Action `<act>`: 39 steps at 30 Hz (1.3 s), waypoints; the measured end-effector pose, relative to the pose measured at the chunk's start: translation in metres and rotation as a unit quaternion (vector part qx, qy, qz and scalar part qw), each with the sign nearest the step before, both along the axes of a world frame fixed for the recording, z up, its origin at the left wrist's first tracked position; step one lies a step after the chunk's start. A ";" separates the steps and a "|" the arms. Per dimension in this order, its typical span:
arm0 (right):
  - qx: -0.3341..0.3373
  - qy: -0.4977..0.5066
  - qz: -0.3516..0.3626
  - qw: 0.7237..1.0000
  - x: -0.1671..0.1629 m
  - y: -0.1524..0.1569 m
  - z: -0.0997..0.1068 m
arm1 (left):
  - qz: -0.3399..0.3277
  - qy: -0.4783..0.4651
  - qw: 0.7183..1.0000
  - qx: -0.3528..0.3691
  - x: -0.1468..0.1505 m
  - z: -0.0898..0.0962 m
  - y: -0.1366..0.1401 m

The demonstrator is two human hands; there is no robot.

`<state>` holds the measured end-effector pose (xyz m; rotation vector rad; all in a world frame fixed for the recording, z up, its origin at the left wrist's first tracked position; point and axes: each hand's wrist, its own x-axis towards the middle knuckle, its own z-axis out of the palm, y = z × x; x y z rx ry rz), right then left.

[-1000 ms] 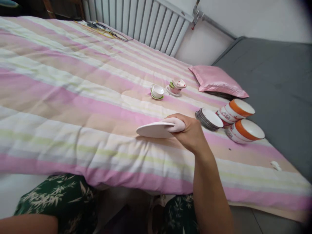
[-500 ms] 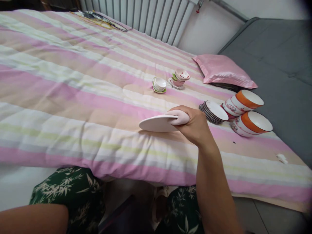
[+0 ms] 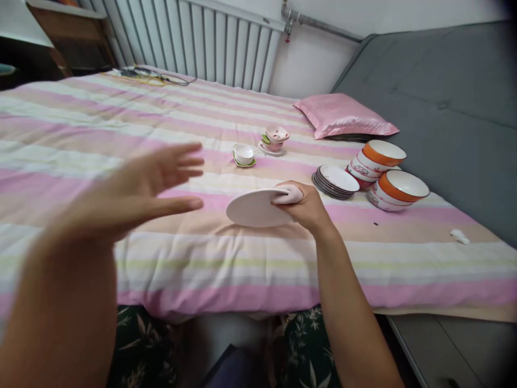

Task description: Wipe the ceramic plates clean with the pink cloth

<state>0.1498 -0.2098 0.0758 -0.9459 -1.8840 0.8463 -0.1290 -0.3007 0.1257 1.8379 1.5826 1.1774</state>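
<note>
A white plate [image 3: 256,210] is tilted on edge over the striped bedcover, its lower rim at or close to the cover. My right hand [image 3: 310,209] is closed on the plate's right rim, with a pale pink folded piece, seemingly a cloth [image 3: 291,194], wrapped over that rim. To the left of the plate, my left hand [image 3: 137,191] hangs in the air, blurred, with thumb and fingers apart and nothing in it. Behind the right hand lies a stack of dark-rimmed plates [image 3: 336,180].
Orange-rimmed bowls [image 3: 404,186] stand stacked at the right. Small white bowls [image 3: 244,154] and a stack of pinkish dishes [image 3: 276,139] sit further back. A pink pillow [image 3: 347,116] leans by the grey headboard [image 3: 424,81]. Cables [image 3: 149,75] lie at the far left.
My left hand has risen into view from the lower left and reaches toward the plate. My right hand still grips the plate. The camera view has tilted up and turned.
</note>
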 end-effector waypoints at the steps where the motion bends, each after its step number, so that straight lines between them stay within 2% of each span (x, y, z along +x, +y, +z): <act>1: -0.009 0.019 -0.005 1.000 0.003 0.001 -0.003 | -0.035 -0.008 0.997 -0.064 0.006 -0.010 0.007; 3: -0.019 0.045 -0.015 0.999 0.008 0.000 -0.009 | -0.011 -0.037 0.993 -0.111 0.021 -0.039 0.019; 6: -0.022 0.063 -0.016 0.998 0.010 -0.001 -0.012 | -0.048 -0.070 0.992 -0.089 0.046 -0.085 0.031; 8: -0.019 0.069 -0.009 0.997 0.010 -0.003 -0.012 | -0.079 -0.060 0.993 -0.068 0.061 -0.104 0.034; 10: -0.013 0.073 0.003 0.997 0.010 -0.004 -0.010 | -0.064 -0.052 0.995 -0.063 0.071 -0.112 0.035; 13: -0.007 0.080 0.023 0.996 0.012 -0.005 -0.007 | -0.028 -0.021 0.999 -0.041 0.075 -0.108 0.034; 18: 0.020 0.062 0.046 0.997 0.008 -0.011 -0.008 | 0.035 0.084 0.996 0.001 0.061 -0.076 0.016; 20: 0.038 0.044 0.054 0.997 0.001 -0.015 -0.011 | 0.091 0.258 0.962 0.024 0.056 -0.065 0.006; 21: 0.045 0.036 0.059 0.997 -0.004 -0.018 -0.012 | 0.111 0.314 0.942 0.032 0.054 -0.061 0.001; 24: 0.072 0.006 0.057 0.996 -0.019 -0.027 -0.016 | 0.139 0.410 0.900 0.054 0.050 -0.060 -0.011; 27: 0.120 -0.038 0.030 0.992 -0.029 -0.034 -0.016 | 0.140 0.438 0.885 0.074 0.050 -0.066 -0.018; 33: 0.232 -0.148 -0.016 0.961 -0.042 -0.051 -0.012 | 0.105 0.442 0.881 0.130 0.054 -0.076 -0.023; 36: 0.257 -0.181 -0.029 0.949 -0.048 -0.057 -0.013 | 0.096 0.435 0.884 0.142 0.055 -0.078 -0.025; 39: 0.262 -0.173 -0.022 0.949 -0.047 -0.054 -0.013 | 0.097 0.413 0.896 0.132 0.052 -0.079 -0.022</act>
